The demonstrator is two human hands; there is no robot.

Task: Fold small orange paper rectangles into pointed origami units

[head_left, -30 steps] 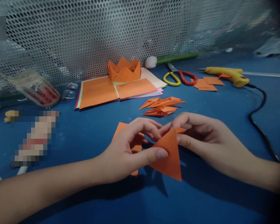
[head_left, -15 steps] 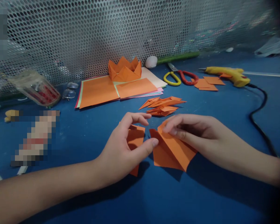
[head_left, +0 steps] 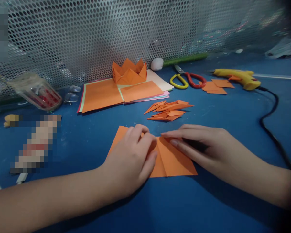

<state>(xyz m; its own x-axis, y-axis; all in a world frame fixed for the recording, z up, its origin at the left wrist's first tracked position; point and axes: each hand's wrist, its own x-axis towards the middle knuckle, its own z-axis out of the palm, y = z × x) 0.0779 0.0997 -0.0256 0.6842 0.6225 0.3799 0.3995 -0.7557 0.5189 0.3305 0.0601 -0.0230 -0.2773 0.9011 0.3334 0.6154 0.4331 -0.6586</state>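
Note:
An orange paper square [head_left: 176, 161] with a centre crease lies flat on the blue table [head_left: 208, 200] in front of me. My left hand [head_left: 132, 158] rests palm down on its left half and hides much of it. My right hand [head_left: 201, 145] lies flat on its upper right part, fingertips pointing left toward the crease. Both hands press the sheet down; neither grips it.
Several folded orange paper pieces [head_left: 168, 110] lie just beyond the sheet. Farther back are a stack of coloured sheets [head_left: 102, 94] with a folded orange crown [head_left: 129, 72], scissors [head_left: 188, 79], a yellow glue gun [head_left: 240, 77] with a black cord [head_left: 271, 123], a plastic jar [head_left: 37, 92], and a perforated metal screen [head_left: 87, 35].
The folded orange triangle held up between both hands was opened out and laid flat on the table. Both hands came down onto it, palms flat.

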